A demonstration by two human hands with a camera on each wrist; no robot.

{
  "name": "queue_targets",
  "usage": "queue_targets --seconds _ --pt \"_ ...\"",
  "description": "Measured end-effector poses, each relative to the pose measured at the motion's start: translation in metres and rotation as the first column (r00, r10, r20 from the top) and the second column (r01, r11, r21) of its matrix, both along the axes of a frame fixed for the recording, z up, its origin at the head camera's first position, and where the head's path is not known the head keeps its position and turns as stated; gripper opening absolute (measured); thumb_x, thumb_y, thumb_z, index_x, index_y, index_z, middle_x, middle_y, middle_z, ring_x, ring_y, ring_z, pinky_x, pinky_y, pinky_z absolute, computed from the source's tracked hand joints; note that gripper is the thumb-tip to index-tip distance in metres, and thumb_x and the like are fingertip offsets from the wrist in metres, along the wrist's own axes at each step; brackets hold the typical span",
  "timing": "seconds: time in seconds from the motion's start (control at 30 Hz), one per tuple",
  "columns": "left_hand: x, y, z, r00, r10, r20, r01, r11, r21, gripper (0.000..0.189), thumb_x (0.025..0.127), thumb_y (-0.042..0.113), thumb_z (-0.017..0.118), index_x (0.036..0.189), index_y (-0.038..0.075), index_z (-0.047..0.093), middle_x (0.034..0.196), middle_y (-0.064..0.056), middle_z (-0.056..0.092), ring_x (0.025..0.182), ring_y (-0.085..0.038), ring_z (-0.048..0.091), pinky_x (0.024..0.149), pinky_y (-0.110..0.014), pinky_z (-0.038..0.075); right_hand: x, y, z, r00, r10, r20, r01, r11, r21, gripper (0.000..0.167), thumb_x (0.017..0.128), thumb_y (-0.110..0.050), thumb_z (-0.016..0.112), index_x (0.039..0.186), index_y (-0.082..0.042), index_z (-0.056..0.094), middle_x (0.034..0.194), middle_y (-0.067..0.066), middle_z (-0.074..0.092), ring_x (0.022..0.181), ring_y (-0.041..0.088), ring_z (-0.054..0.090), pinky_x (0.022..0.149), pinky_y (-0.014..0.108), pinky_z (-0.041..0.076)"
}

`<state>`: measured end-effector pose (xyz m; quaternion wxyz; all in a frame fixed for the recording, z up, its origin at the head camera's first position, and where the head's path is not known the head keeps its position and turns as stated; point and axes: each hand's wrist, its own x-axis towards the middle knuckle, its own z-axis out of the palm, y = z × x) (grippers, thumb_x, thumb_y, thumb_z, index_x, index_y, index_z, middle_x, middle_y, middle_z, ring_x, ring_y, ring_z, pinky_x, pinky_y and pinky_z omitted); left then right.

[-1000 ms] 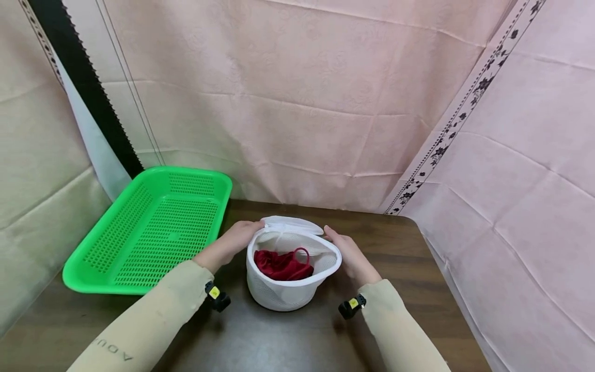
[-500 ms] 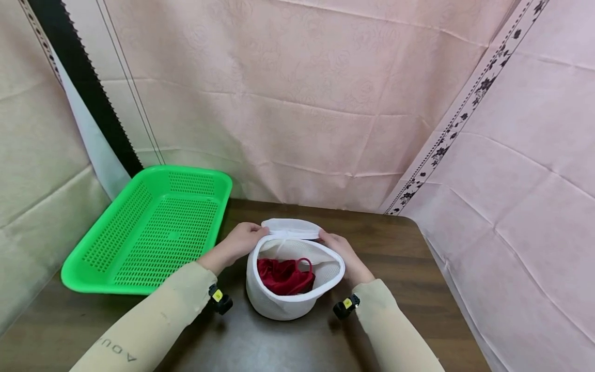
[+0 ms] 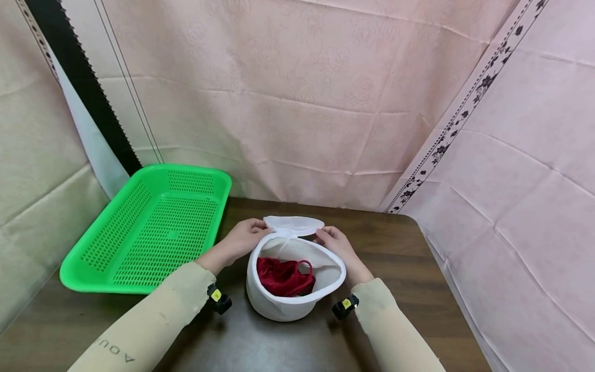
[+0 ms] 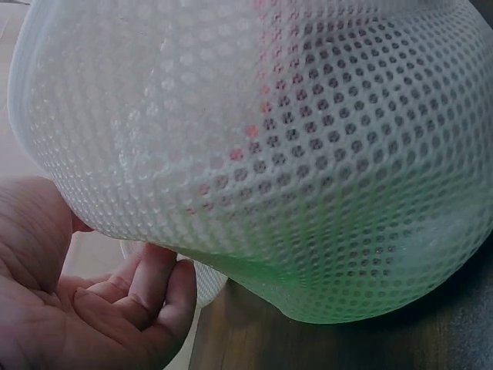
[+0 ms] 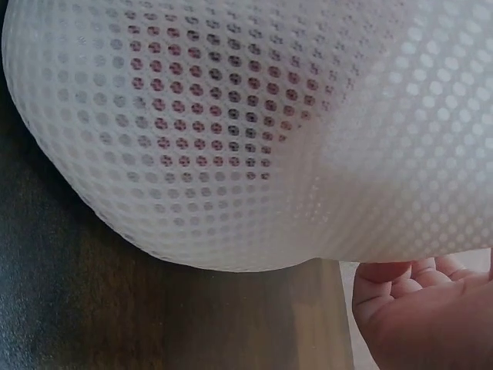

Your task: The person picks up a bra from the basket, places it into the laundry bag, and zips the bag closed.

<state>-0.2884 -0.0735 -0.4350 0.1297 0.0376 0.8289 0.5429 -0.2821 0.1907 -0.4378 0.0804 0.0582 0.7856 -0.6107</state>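
Note:
A round white mesh laundry bag (image 3: 279, 311) stands on the table, its lid flap (image 3: 295, 225) folded back at the far side. Through the wide opening a crumpled dark red cloth item (image 3: 283, 276) with a thin loop shows inside. My left hand (image 3: 241, 240) pinches the bag's far left edge beside the flap. At the far right, my right hand (image 3: 338, 247) holds the edge near the flap's right end with curled fingers. Both wrist views show the mesh wall close up, red showing through it; the left hand (image 4: 100, 301) and right hand (image 5: 424, 308) have fingertips partly hidden behind it.
A green perforated plastic basket (image 3: 166, 227) sits on the left of the brown wooden table (image 3: 386, 258). Pale cloth curtains (image 3: 297, 113) enclose the back and sides. Each wrist carries a small black camera.
The bag has come slightly nearer and its opening has tipped toward me. The flap's right corner has come away from my right fingertips, which are now just below it.

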Motion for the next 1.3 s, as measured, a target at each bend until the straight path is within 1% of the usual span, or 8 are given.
queue_targets --seconds 0.1,0.3,0.4,0.5,0.73,0.93,1.1,1.3 --pt "0.0 0.0 0.001 1.0 0.011 0.008 -0.011 1.0 -0.01 0.054 0.095 0.038 0.06 0.135 0.003 0.049 0.122 -0.016 0.061 0.112 -0.028 0.058 0.094 -0.046 0.046 -0.008 0.003 -0.016 1.0 -0.012 -0.015 0.012 1.0 -0.019 0.033 0.098 -0.034 0.057 0.113 -0.005 0.059 0.095 0.01 0.067 0.083 0.019 0.063 0.07 0.027 0.05" --pt "-0.001 -0.002 -0.003 1.0 0.006 0.028 -0.002 0.991 -0.134 0.064 0.097 0.048 0.052 0.133 -0.005 0.048 0.126 -0.019 0.056 0.114 -0.031 0.053 0.095 -0.049 0.044 -0.006 0.005 -0.015 1.0 -0.002 0.027 0.002 1.0 0.026 0.044 0.097 -0.043 0.054 0.107 -0.001 0.064 0.089 0.009 0.068 0.078 0.018 0.063 0.068 0.029 0.051" --pt "-0.001 -0.003 -0.007 0.999 -0.034 0.016 0.036 0.981 -0.19 0.062 0.098 0.046 0.051 0.13 -0.007 0.05 0.122 -0.019 0.058 0.11 -0.029 0.056 0.091 -0.046 0.047 -0.006 0.006 -0.017 0.999 0.002 0.054 -0.006 0.997 0.078 0.046 0.097 -0.045 0.054 0.103 -0.001 0.066 0.086 0.009 0.068 0.075 0.018 0.062 0.066 0.028 0.05" --pt "-0.001 -0.003 -0.007 0.999 -0.045 0.01 0.046 0.979 -0.199 0.062 0.098 0.042 0.052 0.133 -0.008 0.047 0.12 -0.019 0.06 0.11 -0.029 0.057 0.09 -0.046 0.047 -0.007 0.006 -0.019 0.998 0.023 0.062 -0.03 0.994 0.107 0.042 0.097 -0.039 0.055 0.104 0.001 0.066 0.084 0.008 0.067 0.073 0.017 0.061 0.065 0.027 0.049" --pt "0.002 -0.001 -0.001 0.999 -0.022 -0.023 0.019 0.994 -0.112 0.066 0.096 0.032 0.058 0.143 -0.006 0.032 0.117 -0.019 0.062 0.108 -0.028 0.058 0.089 -0.043 0.048 -0.009 0.009 -0.018 0.995 0.085 0.042 -0.087 0.995 0.055 0.034 0.098 -0.022 0.057 0.115 0.006 0.06 0.092 0.013 0.068 0.08 0.017 0.063 0.071 0.029 0.05" --pt "0.003 0.001 0.003 0.995 -0.012 -0.099 0.011 1.0 -0.005 0.068 0.095 0.023 0.062 0.147 -0.001 0.025 0.11 -0.012 0.067 0.096 -0.02 0.062 0.083 -0.038 0.05 -0.007 0.01 -0.015 0.998 0.056 -0.015 -0.057 0.998 -0.035 0.029 0.098 -0.022 0.057 0.119 -0.001 0.058 0.101 0.016 0.066 0.085 0.021 0.065 0.075 0.03 0.052" --pt "0.002 -0.002 0.005 0.987 -0.017 -0.158 0.021 0.999 0.025 0.063 0.095 0.019 0.063 0.145 -0.001 0.03 0.106 -0.009 0.068 0.091 -0.018 0.063 0.079 -0.035 0.051 -0.004 0.011 -0.013 0.998 0.037 -0.048 -0.042 0.994 -0.105 0.028 0.099 -0.025 0.056 0.119 -0.005 0.057 0.103 0.017 0.064 0.085 0.024 0.063 0.075 0.031 0.052" --pt "0.002 -0.003 0.006 0.977 -0.025 -0.21 0.041 0.997 0.072 0.044 0.094 0.015 0.063 0.132 0.002 0.045 0.106 -0.008 0.067 0.09 -0.019 0.061 0.076 -0.032 0.051 -0.004 0.014 -0.009 0.997 0.039 -0.061 -0.047 0.989 -0.142 0.029 0.098 -0.027 0.057 0.119 -0.007 0.056 0.105 0.019 0.063 0.084 0.025 0.063 0.073 0.032 0.052"
